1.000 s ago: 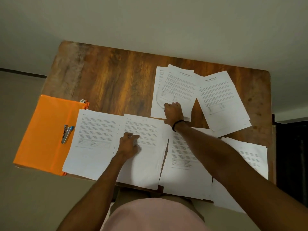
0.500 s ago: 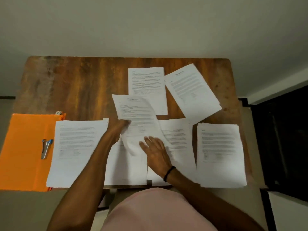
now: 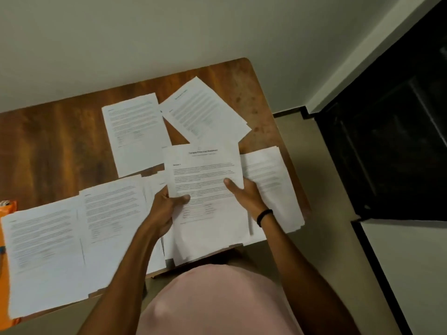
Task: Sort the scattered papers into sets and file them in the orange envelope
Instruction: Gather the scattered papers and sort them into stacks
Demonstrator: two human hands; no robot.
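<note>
Left hand [image 3: 164, 209] and right hand [image 3: 248, 199] pinch side edges of one white printed sheet [image 3: 205, 170], thumbs on top, long axis pointing away from the person. Orange paper envelope [image 3: 9, 210] far left, apparently half under papers; left hand nearer.

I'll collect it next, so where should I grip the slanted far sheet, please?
I'd pinch the right corner of the slanted sheet from the right: it lies flat on the table, and that corner sits on bare wood, clear of the held sheet.
</note>
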